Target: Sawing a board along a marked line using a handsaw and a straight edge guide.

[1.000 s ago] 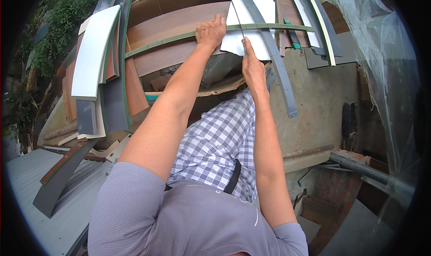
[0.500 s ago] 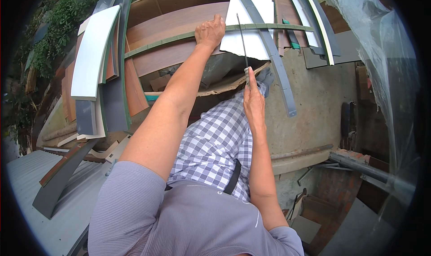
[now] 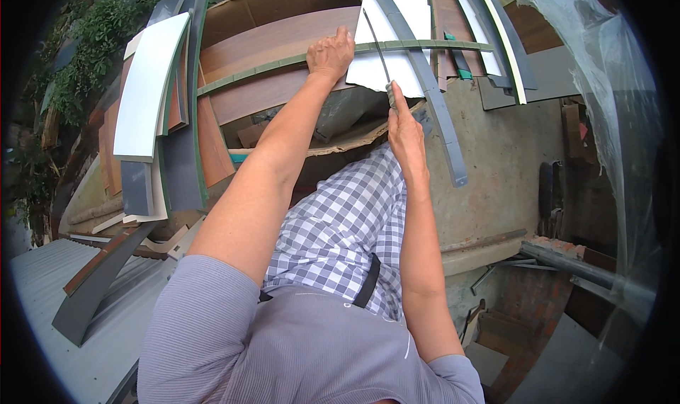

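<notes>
A long narrow green strip (image 3: 255, 71), marked off at intervals, lies crosswise over wood-patterned boards (image 3: 276, 32), a white board (image 3: 368, 67) and a curved grey strip (image 3: 438, 114). My left hand (image 3: 331, 53) is closed around the green strip left of the white board. In my right hand (image 3: 407, 135) is the handle of a long thin-bladed tool (image 3: 380, 48). Seen nearly edge-on, its blade crosses the green strip just right of my left hand, pointing away from me. Whether the blade has teeth cannot be made out.
A torn cardboard box (image 3: 354, 140) lies beneath the boards. White and grey panels (image 3: 145, 92) are stacked at left beside corrugated metal sheeting (image 3: 35, 283). More strips (image 3: 506, 43) lie at right, near hanging clear plastic (image 3: 595, 71). A metal pipe (image 3: 581, 262) runs at lower right.
My right hand and the bladed tool have moved forward, away from me, and the blade reaches farther past the green strip. My left hand keeps its place on the strip.
</notes>
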{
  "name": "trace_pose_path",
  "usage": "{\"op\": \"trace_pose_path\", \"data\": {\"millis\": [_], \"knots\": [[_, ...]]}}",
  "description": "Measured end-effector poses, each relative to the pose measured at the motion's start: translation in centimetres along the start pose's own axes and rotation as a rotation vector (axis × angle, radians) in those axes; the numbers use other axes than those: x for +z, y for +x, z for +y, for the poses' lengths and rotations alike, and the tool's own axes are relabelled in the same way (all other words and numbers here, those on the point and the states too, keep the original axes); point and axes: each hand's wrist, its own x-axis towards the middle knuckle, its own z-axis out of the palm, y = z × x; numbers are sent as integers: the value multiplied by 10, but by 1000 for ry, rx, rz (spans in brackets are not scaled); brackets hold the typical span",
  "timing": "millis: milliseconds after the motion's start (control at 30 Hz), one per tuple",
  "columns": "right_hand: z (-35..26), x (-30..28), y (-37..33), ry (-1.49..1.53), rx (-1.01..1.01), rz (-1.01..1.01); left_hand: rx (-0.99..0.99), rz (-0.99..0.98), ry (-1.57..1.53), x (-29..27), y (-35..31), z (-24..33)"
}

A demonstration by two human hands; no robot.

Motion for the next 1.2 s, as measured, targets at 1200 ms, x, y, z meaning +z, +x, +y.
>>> {"op": "trace_pose_path", "data": {"millis": [1200], "knots": [[23, -2, -69, 91, 106, -69, -41, -52, 5, 2, -1, -5]]}}
